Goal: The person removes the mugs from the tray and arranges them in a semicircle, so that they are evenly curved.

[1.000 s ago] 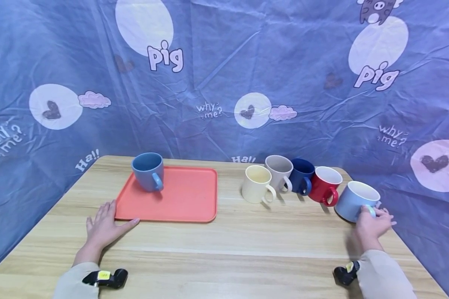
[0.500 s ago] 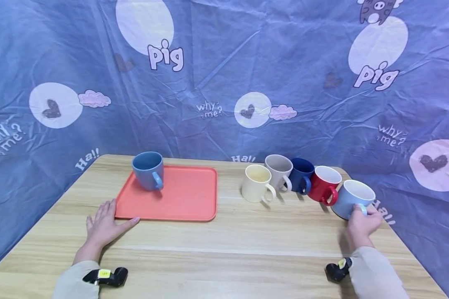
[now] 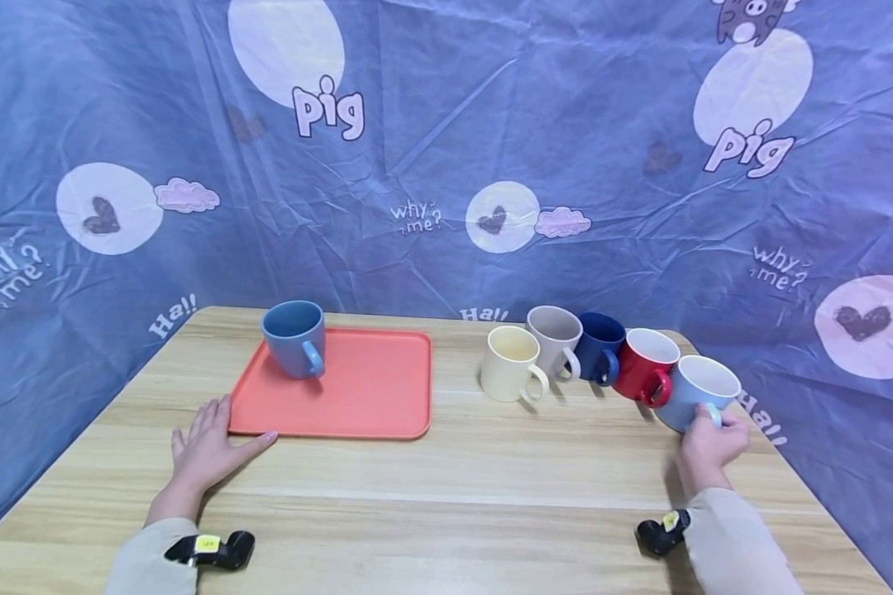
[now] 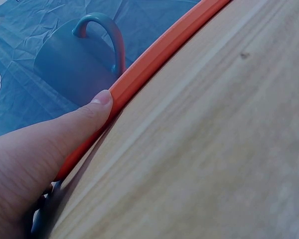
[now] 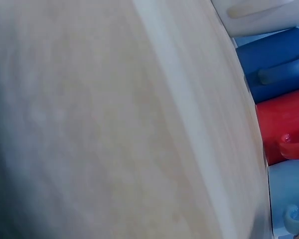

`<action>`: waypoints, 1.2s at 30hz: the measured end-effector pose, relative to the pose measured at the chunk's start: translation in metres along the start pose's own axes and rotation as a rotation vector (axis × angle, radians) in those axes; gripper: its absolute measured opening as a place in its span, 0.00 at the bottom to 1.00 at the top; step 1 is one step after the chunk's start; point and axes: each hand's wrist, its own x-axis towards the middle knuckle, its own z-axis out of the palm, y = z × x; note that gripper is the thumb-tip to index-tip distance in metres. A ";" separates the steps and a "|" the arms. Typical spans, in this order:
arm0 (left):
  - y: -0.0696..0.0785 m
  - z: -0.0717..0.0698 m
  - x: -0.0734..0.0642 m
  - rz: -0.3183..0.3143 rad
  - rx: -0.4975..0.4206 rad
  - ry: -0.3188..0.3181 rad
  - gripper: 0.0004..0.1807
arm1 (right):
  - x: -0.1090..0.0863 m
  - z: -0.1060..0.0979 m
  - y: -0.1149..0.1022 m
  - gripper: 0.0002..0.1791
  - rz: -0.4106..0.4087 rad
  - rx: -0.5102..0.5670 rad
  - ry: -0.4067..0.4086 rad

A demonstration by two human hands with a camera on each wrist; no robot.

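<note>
My right hand holds the handle of a light blue mug with a white inside, which stands upright at the right end of a row of mugs, right beside the red mug. In the right wrist view only a sliver of fingertip shows by the handle of that light blue mug. My left hand is spread at the near left corner of a coral tray. Its thumb touches the rim of the tray in the left wrist view. A medium blue mug stands upright at the tray's back left.
Left of the red mug stand a navy mug, a grey mug and, slightly nearer, a cream mug. Their handles point toward the front right. A blue printed cloth hangs behind the wooden table.
My right hand has curled in on the handle and moved left with the light blue mug, closing the space to the red mug. The left hand, tray and other mugs have stayed put.
</note>
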 end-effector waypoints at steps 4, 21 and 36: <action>0.001 -0.001 0.000 0.003 -0.003 0.000 0.59 | -0.001 0.001 0.000 0.12 0.001 0.004 0.008; 0.001 -0.001 -0.001 0.007 -0.005 -0.004 0.59 | -0.004 0.000 0.000 0.13 0.000 0.021 0.016; 0.001 -0.002 -0.001 0.002 -0.007 -0.007 0.59 | -0.002 -0.011 -0.019 0.21 -0.041 -0.239 -0.050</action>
